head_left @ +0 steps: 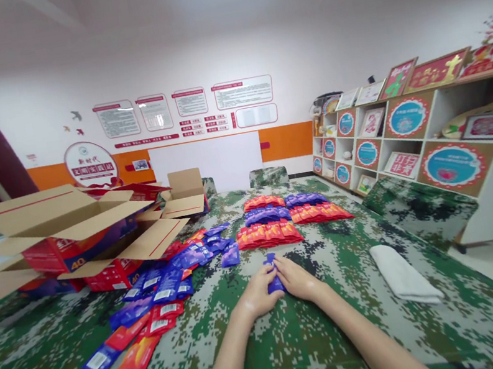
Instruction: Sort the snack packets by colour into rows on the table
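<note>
A small blue packet [274, 284] is between my two hands on the camouflage tablecloth [345, 319]. My left hand [259, 292] grips its left side, thumb near the lower end and fingers at the top. My right hand [296, 278] presses against its right side with the fingers close together. The fingers cover much of the packet. Just beyond my hands stands a row of red packets [268, 235], with a row of blue packets [267, 214] behind it. To their right are another blue row [306, 199] and a red row [321, 212]. One loose blue packet [230, 254] rests left of the rows.
Loose blue and red packets [167, 286] are heaped on the left. Behind them stand opened cardboard boxes [90, 242] with flaps spread out. A folded white cloth [404, 274] lies on the right. A shelf unit [408, 132] and chairs [268, 176] surround the table.
</note>
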Tool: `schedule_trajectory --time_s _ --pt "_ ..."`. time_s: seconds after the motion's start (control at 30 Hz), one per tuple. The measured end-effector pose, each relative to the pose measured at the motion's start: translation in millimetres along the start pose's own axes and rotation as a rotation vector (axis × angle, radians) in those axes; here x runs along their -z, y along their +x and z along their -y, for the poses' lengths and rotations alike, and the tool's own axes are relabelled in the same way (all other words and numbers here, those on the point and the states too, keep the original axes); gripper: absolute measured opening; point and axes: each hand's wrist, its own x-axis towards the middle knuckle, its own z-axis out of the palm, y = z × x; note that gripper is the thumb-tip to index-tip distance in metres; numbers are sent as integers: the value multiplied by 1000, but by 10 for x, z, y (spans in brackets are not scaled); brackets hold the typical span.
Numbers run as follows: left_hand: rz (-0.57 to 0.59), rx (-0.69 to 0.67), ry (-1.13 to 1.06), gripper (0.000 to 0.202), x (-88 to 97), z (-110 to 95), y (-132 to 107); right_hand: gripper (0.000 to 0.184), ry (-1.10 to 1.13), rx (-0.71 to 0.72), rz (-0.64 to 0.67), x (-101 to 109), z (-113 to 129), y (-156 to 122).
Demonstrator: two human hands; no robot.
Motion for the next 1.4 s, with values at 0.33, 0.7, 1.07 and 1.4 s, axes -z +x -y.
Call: schedule_trajectory --time_s 0.33,0.7,1.07,1.4 --pt "-37 -12 55 53 214 183 -1 45 -1 35 -5 -202 -10 304" --pt "-51 44 -1 50 218 196 -67 49 43 47 -184 -109 258 778" --pt "-103 59 5 49 177 188 -118 47 -116 137 168 -421 771 1530" --pt "-86 88 32 46 122 242 -119 30 -145 187 139 -248 891 1304"
